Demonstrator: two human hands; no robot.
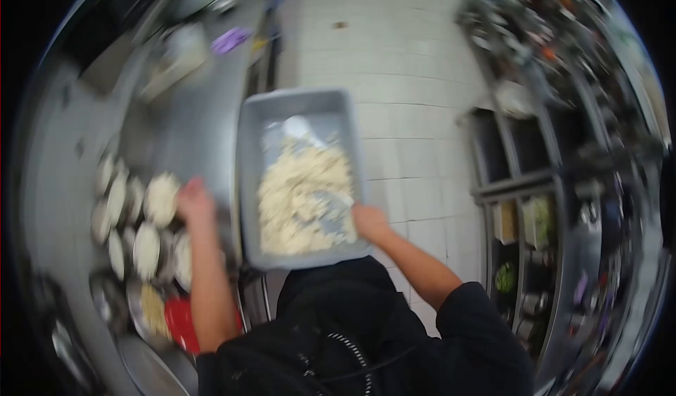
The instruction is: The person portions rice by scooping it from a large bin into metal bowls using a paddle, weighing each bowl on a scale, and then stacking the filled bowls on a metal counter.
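Note:
A grey plastic tub (250,184) holds a heap of what looks like cooked rice (303,177), and its right side overhangs the floor. My right hand (370,221) is closed at the tub's right rim around a white spatula (341,197), whose far end reaches into the rice. Another white utensil (298,128) lies at the far end of the heap. My left hand (196,200), blurred, has its fingers at the right edge of a rice-filled bowl (162,199) and appears to grip its rim. Several more filled bowls (146,250) crowd around it.
The steel counter (204,107) runs along the left, with a purple cloth (230,40) and a pale container (179,58) farther back. Something red (182,324) lies beside a bowl of yellowish food (153,310). Metal shelving (486,193) stands across the tiled floor (415,135).

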